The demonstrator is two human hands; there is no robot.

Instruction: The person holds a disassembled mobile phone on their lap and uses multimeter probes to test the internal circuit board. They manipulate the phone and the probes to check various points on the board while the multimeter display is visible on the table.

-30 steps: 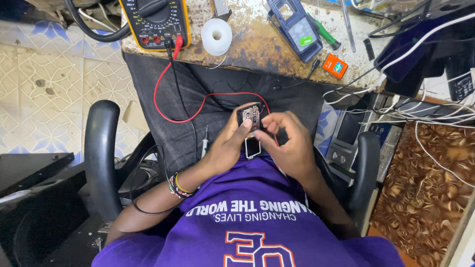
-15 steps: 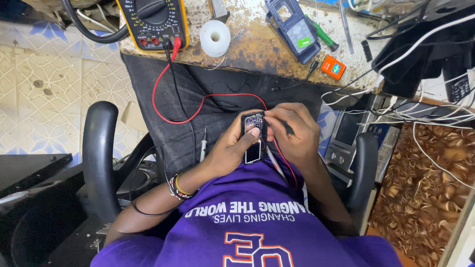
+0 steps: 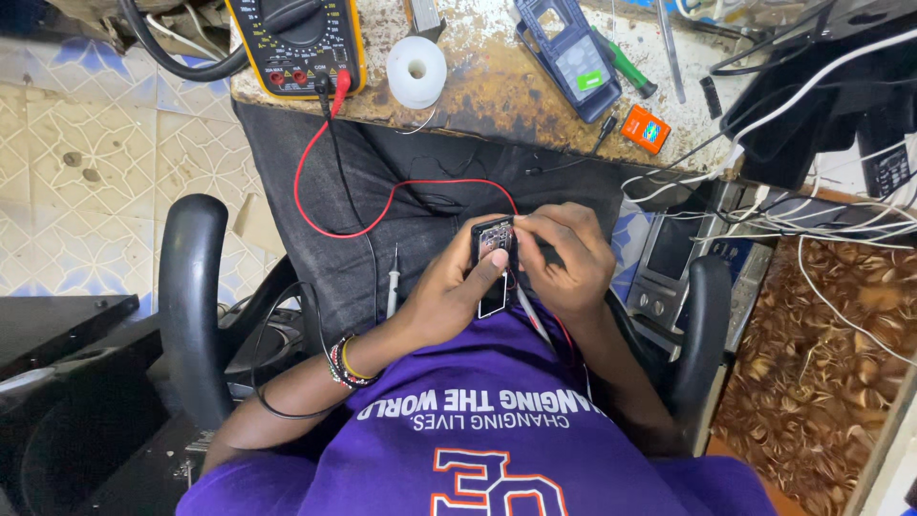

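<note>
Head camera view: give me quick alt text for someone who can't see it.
Both hands hold a small opened phone over the lap: left hand grips it, right hand works on it. A yellow multimeter with a red lead sits on the worn workbench.

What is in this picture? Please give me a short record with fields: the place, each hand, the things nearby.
place: worn bench, seen from above; person seated in a black armchair
left hand: left hand grips a small opened phone, thumb along its edge
right hand: right hand pinches a probe at the phone's top
leads: red lead and a black lead run from the yellow multimeter
on bench: white solder spool, blue device, orange box
lap: dark cloth
</note>
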